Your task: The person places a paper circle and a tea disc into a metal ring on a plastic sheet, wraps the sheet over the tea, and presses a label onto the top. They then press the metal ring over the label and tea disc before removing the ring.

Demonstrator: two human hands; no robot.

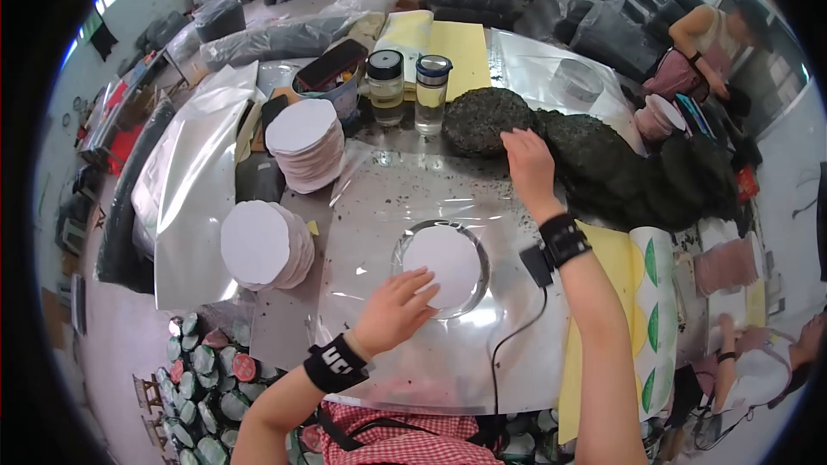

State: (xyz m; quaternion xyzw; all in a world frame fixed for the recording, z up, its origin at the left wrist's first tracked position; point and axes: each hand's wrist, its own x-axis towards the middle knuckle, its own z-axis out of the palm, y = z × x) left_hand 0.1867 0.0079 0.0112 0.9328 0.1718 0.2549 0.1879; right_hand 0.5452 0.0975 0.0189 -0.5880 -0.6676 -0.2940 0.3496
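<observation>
A white paper disc [441, 265] lies inside a clear round ring [484, 271] on the shiny sheet-covered table. My left hand [398, 310] rests at the disc's lower left edge, fingers stretched out and partly over the paper. Farther back, my right hand [530, 168] reaches to a dark, crumbly round cake [487, 120], its fingertips at the cake's right edge with the fingers extended. More dark round cakes [594, 151] lean in a row to the right of that hand. Both wrists wear black bands, and a black cable hangs from the right one.
Stacks of white paper discs [267, 245] stand at the left. Two lidded bottles [431, 95] and a basket [340, 95] are at the back. Yellow sheets [594, 319] lie on the right. Wrapped round packs [202, 387] cover the floor at lower left. Other people sit at the right.
</observation>
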